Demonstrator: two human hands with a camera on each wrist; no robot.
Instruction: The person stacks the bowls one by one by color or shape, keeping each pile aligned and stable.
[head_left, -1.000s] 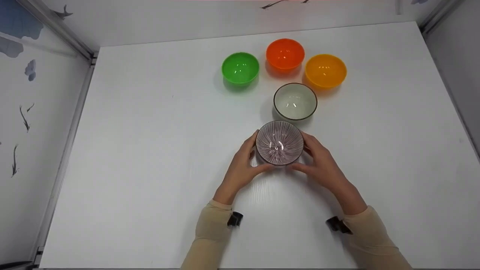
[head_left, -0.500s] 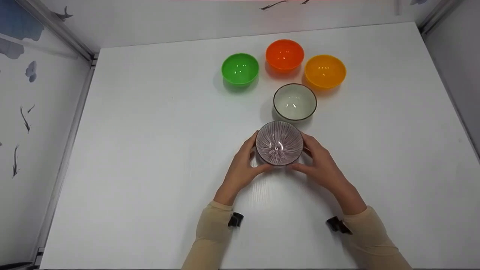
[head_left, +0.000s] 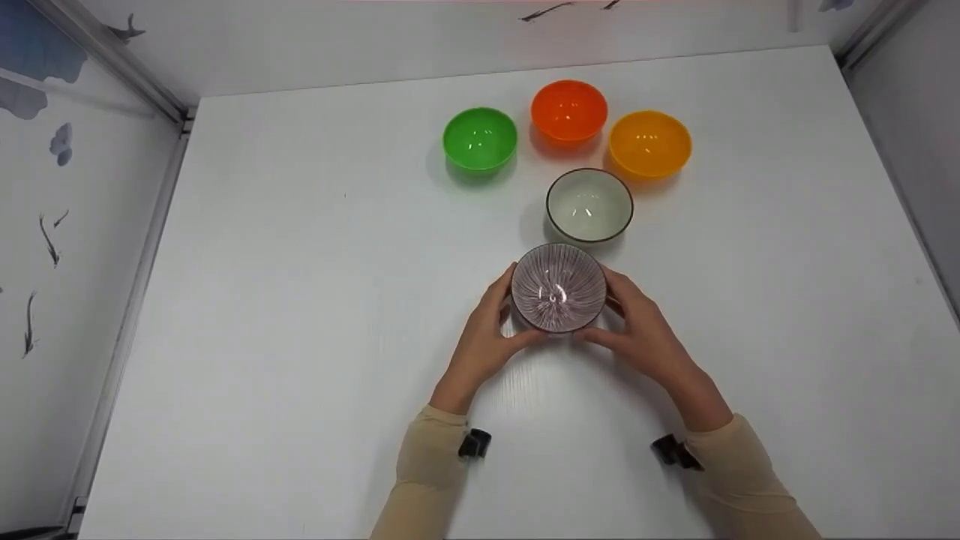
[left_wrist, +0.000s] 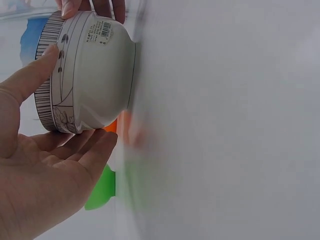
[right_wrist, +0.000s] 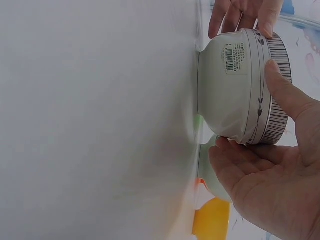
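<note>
A striped purple-and-white bowl (head_left: pixel 559 288) stands upright in front of me, its inside facing up. Below its striped rim, the left wrist view shows a pale green bowl (left_wrist: pixel 102 75) with a dark-lined flower band and a barcode sticker; the striped one appears nested in it. My left hand (head_left: pixel 484 341) grips the left side of this stack, thumb at the near side and fingers along the outer wall. From the right, my right hand (head_left: pixel 646 334) holds it the same way. The foot of the stack is close to the table in both wrist views.
Just behind the stack is a pale bowl with a dark rim (head_left: pixel 590 206). Farther back on the white table (head_left: pixel 300 300) stand a green bowl (head_left: pixel 480 140), a red-orange bowl (head_left: pixel 569 112) and a yellow-orange bowl (head_left: pixel 649 145). Walls enclose the back and sides.
</note>
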